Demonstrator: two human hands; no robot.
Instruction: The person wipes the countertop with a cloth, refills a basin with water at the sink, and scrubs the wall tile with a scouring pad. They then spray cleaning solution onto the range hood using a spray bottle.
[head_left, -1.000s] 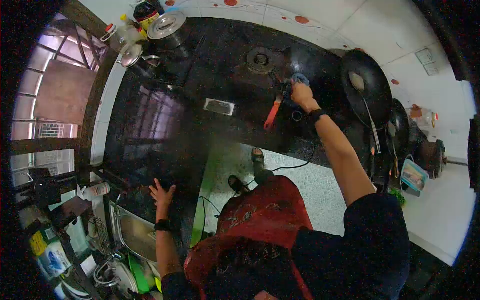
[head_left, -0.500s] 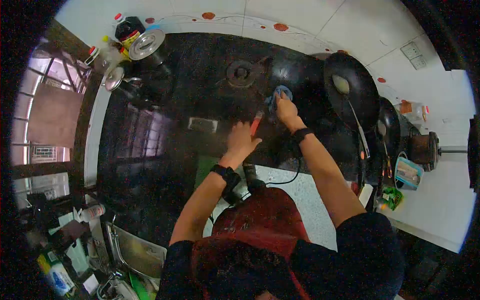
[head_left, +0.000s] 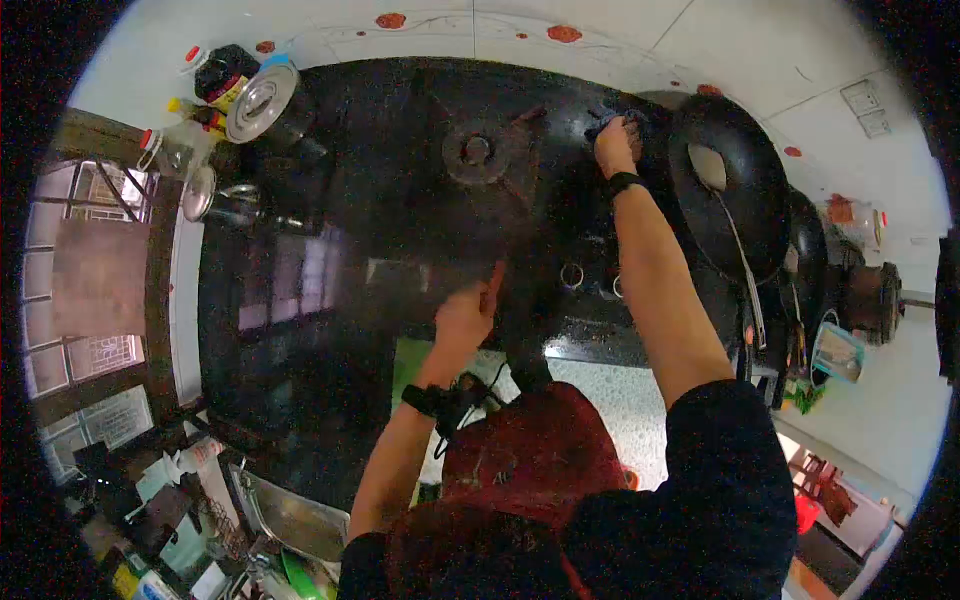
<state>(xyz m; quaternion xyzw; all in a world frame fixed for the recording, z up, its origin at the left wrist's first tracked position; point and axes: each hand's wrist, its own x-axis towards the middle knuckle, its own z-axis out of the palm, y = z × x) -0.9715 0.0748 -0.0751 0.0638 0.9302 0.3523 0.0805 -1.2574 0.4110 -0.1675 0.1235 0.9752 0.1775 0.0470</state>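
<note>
My right hand (head_left: 618, 145) is closed on a dark blue cloth (head_left: 603, 122). The cloth lies pressed on the black cooktop surface near the back wall, left of a large wok (head_left: 745, 190). Part of it is hidden under the fingers. Lower and to the left, my left hand (head_left: 463, 318) is closed around a slim orange-red tool (head_left: 497, 279) that points toward the back; blur hides what its tip is. Beyond that hand, a round gas burner (head_left: 477, 151) sits in the black surface. Two round stove knobs (head_left: 571, 276) show near the front edge.
A metal ladle (head_left: 735, 235) rests in the wok, with a second dark pan (head_left: 806, 245) beside it. Lidded metal pots (head_left: 262, 104) and bottles (head_left: 222, 76) stand at the back left. A sink (head_left: 290, 510) is at the lower left. The tiled wall (head_left: 620, 50) bounds the back.
My right hand has moved away and to the right with the cloth, nearer the wall and wok. My left hand has drawn slightly back and left, with the orange-red tool still in it.
</note>
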